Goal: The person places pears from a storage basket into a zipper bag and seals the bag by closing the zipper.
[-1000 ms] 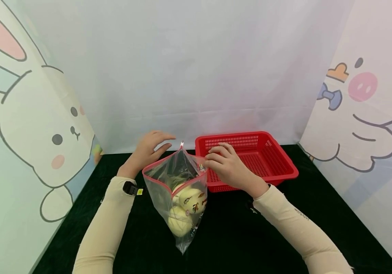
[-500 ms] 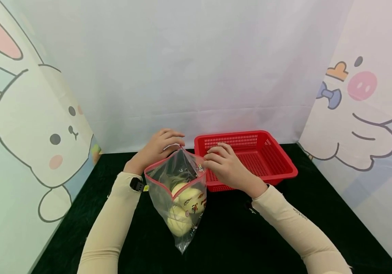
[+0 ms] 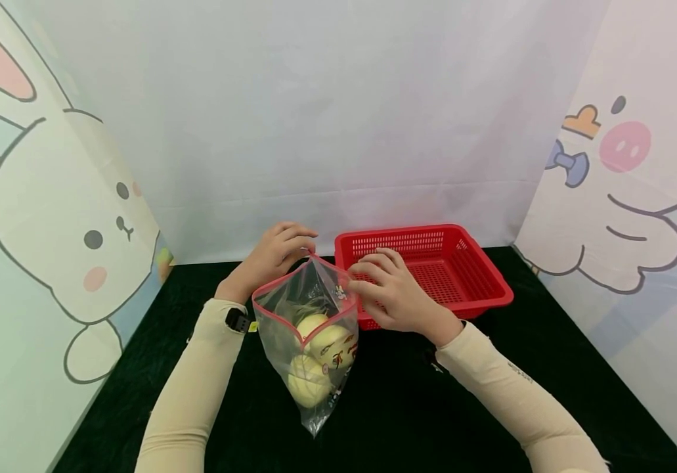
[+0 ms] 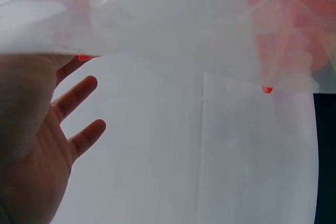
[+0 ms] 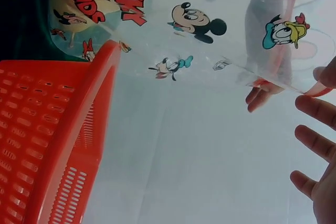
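Clear plastic forms the bag [image 3: 279,334] our left hand [image 3: 273,256] and right hand [image 3: 390,299] pinch, rounded pale-yellow objects [image 3: 308,382] inside. Beside it stands a slotted red basket [image 3: 477,269].

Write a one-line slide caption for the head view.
Left hand and right hand hold a red-rimmed clear bag by its mouth, pale yellow round items inside, beside a red basket.

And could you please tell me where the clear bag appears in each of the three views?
Head: the clear bag sits below the middle, slightly left of centre.
Left wrist: it spans the top.
Right wrist: it fills the upper part, cartoon prints showing.
Shared landmark: the left hand, lower left in the left wrist view, small, right of centre in the right wrist view.
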`<action>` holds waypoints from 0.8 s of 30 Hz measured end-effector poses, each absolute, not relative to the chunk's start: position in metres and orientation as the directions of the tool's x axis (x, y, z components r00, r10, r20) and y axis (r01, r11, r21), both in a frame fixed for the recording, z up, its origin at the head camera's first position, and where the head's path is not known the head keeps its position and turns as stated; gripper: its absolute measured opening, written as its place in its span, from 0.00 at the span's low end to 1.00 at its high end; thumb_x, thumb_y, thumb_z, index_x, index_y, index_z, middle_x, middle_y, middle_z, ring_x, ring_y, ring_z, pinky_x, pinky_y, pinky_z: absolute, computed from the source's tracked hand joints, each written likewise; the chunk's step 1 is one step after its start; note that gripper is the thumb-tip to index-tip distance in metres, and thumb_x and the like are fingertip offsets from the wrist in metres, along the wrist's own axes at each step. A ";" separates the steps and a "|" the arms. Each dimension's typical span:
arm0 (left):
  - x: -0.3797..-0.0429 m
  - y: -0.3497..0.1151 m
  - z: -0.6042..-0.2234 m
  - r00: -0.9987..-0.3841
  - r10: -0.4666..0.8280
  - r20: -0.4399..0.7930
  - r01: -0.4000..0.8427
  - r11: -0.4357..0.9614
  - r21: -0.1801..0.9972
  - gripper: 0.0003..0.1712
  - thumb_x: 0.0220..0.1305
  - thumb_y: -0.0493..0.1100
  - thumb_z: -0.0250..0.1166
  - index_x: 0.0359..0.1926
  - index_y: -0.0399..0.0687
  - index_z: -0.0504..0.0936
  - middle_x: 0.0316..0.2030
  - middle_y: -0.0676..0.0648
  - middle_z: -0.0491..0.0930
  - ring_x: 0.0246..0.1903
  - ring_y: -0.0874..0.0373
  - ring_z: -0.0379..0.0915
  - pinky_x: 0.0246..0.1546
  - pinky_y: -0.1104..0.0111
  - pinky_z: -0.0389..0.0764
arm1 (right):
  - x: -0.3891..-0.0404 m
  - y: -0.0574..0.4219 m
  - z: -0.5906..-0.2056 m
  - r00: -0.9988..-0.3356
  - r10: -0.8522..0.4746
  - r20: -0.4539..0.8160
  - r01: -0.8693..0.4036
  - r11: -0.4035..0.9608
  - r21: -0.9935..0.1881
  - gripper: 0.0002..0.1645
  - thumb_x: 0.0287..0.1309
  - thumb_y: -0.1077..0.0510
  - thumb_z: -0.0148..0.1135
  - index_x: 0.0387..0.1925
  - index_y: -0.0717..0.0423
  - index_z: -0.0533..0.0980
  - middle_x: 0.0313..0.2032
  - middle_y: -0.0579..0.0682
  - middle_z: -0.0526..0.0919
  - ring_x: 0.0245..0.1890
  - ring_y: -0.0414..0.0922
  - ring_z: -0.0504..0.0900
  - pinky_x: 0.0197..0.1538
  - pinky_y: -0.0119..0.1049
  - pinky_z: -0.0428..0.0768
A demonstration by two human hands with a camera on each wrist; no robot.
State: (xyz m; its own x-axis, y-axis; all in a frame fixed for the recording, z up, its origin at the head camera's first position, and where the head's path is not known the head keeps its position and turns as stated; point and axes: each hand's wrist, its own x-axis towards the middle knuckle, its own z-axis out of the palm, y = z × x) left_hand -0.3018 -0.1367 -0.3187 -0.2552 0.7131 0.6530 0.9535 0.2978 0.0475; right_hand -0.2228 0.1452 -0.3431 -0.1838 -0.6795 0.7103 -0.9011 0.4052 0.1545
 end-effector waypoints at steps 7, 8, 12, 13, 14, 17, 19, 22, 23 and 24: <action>-0.303 -0.137 -0.321 -0.219 0.705 0.674 0.959 0.282 0.015 0.12 0.59 0.26 0.67 0.42 0.42 0.80 0.50 0.35 0.79 0.51 0.39 0.70 0.54 0.45 0.70 | -0.208 0.133 -0.337 -0.158 -0.638 0.754 -0.903 0.403 0.151 0.22 0.71 0.47 0.42 0.44 0.53 0.80 0.51 0.56 0.78 0.55 0.57 0.71 0.60 0.60 0.61; -0.303 -0.137 -0.321 -0.215 0.704 0.677 0.960 0.281 0.013 0.12 0.59 0.25 0.67 0.42 0.42 0.80 0.50 0.35 0.79 0.51 0.39 0.71 0.54 0.45 0.70 | -0.205 0.129 -0.337 -0.145 -0.633 0.761 -0.904 0.397 0.158 0.22 0.71 0.45 0.43 0.43 0.53 0.80 0.50 0.55 0.78 0.55 0.57 0.71 0.60 0.61 0.61; -0.303 -0.137 -0.322 -0.204 0.698 0.686 0.962 0.272 0.010 0.12 0.59 0.25 0.67 0.41 0.41 0.80 0.49 0.34 0.79 0.51 0.38 0.71 0.53 0.44 0.71 | -0.194 0.111 -0.335 -0.083 -0.619 0.781 -0.908 0.369 0.196 0.25 0.71 0.39 0.46 0.39 0.53 0.79 0.47 0.53 0.80 0.53 0.55 0.72 0.59 0.61 0.61; -0.304 -0.137 -0.322 -0.203 0.697 0.688 0.963 0.271 0.010 0.12 0.59 0.25 0.67 0.41 0.42 0.80 0.49 0.35 0.79 0.51 0.39 0.71 0.53 0.44 0.71 | -0.191 0.106 -0.335 -0.068 -0.619 0.783 -0.909 0.362 0.208 0.25 0.71 0.38 0.47 0.38 0.52 0.79 0.46 0.52 0.80 0.53 0.55 0.72 0.59 0.61 0.61; -0.304 -0.136 -0.322 -0.202 0.697 0.688 0.963 0.270 0.009 0.12 0.59 0.26 0.67 0.41 0.42 0.80 0.49 0.35 0.79 0.50 0.39 0.71 0.53 0.44 0.71 | -0.188 0.101 -0.336 -0.051 -0.619 0.784 -0.908 0.354 0.221 0.25 0.71 0.37 0.47 0.38 0.52 0.79 0.45 0.52 0.80 0.52 0.55 0.72 0.58 0.61 0.62; -0.304 -0.136 -0.322 -0.209 0.698 0.685 0.961 0.275 0.014 0.12 0.59 0.26 0.67 0.41 0.42 0.80 0.49 0.36 0.80 0.50 0.39 0.71 0.53 0.45 0.71 | -0.180 0.088 -0.337 -0.018 -0.631 0.776 -0.904 0.341 0.256 0.24 0.69 0.36 0.51 0.36 0.51 0.79 0.43 0.50 0.81 0.51 0.54 0.73 0.57 0.61 0.62; -0.304 -0.136 -0.322 -0.225 0.699 0.679 0.958 0.286 0.023 0.11 0.59 0.27 0.67 0.41 0.42 0.80 0.50 0.36 0.80 0.51 0.40 0.71 0.54 0.45 0.71 | -0.175 0.082 -0.337 -0.011 -0.644 0.765 -0.896 0.346 0.278 0.23 0.66 0.35 0.55 0.34 0.49 0.79 0.43 0.50 0.81 0.51 0.53 0.74 0.58 0.62 0.62; -0.302 -0.137 -0.322 -0.266 0.699 0.663 0.949 0.309 0.054 0.11 0.61 0.28 0.67 0.42 0.43 0.81 0.51 0.37 0.80 0.52 0.41 0.71 0.55 0.46 0.70 | -0.170 0.075 -0.337 -0.016 -0.659 0.752 -0.886 0.358 0.295 0.22 0.62 0.35 0.61 0.31 0.48 0.78 0.42 0.48 0.81 0.50 0.52 0.74 0.59 0.63 0.61; -0.302 -0.137 -0.322 -0.283 0.699 0.657 0.945 0.319 0.069 0.10 0.62 0.28 0.66 0.43 0.43 0.81 0.52 0.38 0.79 0.53 0.41 0.70 0.56 0.46 0.70 | -0.169 0.073 -0.337 -0.017 -0.662 0.750 -0.883 0.362 0.299 0.21 0.61 0.35 0.62 0.30 0.47 0.78 0.41 0.48 0.81 0.50 0.52 0.74 0.60 0.63 0.60; -0.301 -0.138 -0.322 -0.301 0.698 0.650 0.941 0.329 0.082 0.10 0.62 0.29 0.66 0.43 0.44 0.81 0.52 0.38 0.79 0.53 0.42 0.70 0.57 0.45 0.69 | -0.168 0.071 -0.338 -0.019 -0.661 0.750 -0.881 0.365 0.300 0.20 0.61 0.36 0.63 0.29 0.47 0.78 0.41 0.48 0.82 0.50 0.51 0.74 0.60 0.63 0.60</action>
State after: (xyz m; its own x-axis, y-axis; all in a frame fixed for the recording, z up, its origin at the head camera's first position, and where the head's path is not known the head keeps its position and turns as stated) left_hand -0.3011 -0.1376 -0.3225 -0.3009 0.6981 0.6497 0.9407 0.3292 0.0819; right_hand -0.1676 0.0713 -0.3376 -0.0186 -0.6614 0.7498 -0.8813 0.3650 0.3001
